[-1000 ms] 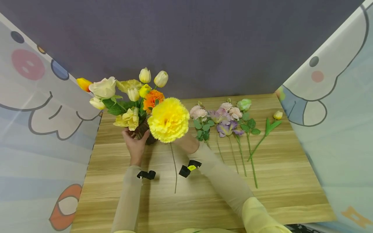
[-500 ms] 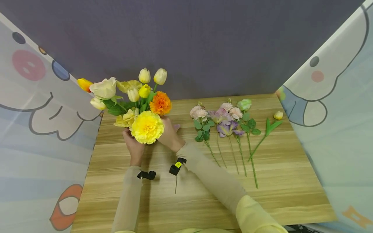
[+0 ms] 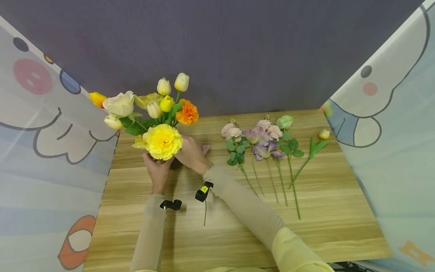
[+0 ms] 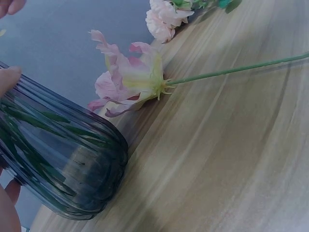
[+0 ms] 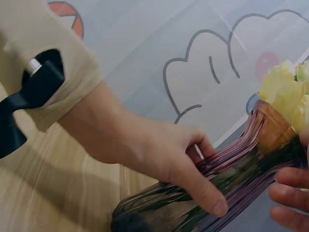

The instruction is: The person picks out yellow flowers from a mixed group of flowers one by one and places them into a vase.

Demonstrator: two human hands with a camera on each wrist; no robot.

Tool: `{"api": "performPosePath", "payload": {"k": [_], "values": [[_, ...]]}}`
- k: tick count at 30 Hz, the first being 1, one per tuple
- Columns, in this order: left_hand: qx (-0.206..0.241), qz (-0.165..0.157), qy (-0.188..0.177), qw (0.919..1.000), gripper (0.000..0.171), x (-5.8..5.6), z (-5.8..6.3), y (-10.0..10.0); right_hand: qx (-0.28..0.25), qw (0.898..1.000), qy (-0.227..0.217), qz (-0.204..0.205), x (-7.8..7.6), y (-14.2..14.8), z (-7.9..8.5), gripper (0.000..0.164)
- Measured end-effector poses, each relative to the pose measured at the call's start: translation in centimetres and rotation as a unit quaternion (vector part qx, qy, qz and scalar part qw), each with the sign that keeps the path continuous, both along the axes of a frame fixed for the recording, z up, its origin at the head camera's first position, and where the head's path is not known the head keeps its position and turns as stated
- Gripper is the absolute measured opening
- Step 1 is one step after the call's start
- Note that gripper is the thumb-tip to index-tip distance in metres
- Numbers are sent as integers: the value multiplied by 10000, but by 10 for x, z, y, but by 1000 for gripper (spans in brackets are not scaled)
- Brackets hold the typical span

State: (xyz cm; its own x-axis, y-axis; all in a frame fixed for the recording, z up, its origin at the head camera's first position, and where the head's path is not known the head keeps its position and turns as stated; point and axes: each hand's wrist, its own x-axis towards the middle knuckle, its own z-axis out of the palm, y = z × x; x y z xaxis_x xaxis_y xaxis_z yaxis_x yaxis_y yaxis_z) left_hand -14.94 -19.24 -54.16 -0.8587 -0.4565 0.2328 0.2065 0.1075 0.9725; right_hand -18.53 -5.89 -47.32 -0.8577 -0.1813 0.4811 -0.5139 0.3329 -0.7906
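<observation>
My left hand (image 3: 158,173) grips the ribbed glass vase (image 4: 72,154), its thumb and fingers around the glass in the right wrist view. Out of the vase rise white tulips (image 3: 164,87), a white rose (image 3: 120,104) and an orange carnation (image 3: 187,112). My right hand (image 3: 193,154) is at the vase's mouth, holding a large yellow carnation (image 3: 163,141) whose head overlaps the bouquet; the pinch on its stem is hidden. Curled right fingers (image 5: 287,193) show beside the vase in the right wrist view.
A pink lily (image 4: 128,82) lies by the vase, its stem (image 3: 205,213) running under my right forearm. Further right lie pale pink blooms (image 3: 232,131), purple flowers (image 3: 264,150), a pale green rose (image 3: 284,121) and a tulip (image 3: 324,134). Printed curtains (image 3: 401,158) flank the table.
My right hand has moved left with the yellow carnation, from over the lily to the vase's mouth. The orange carnation and white tulips have shifted slightly. The left hand stays on the vase.
</observation>
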Motion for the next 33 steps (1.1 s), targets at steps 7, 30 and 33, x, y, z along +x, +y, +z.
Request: {"api": "performPosePath", "payload": {"k": [7, 30, 33], "values": [[13, -11, 202, 9998, 78, 1, 1, 2, 1281, 9886, 35, 795, 7, 25, -5, 32], [-343, 491, -219, 9980, 75, -10, -30, -3, 320, 9931, -689, -889, 24, 179, -77, 23], [-390, 482, -220, 9978, 77, -9, -29, -3, 274, 9897, -773, -1172, 26, 205, -82, 25]]}}
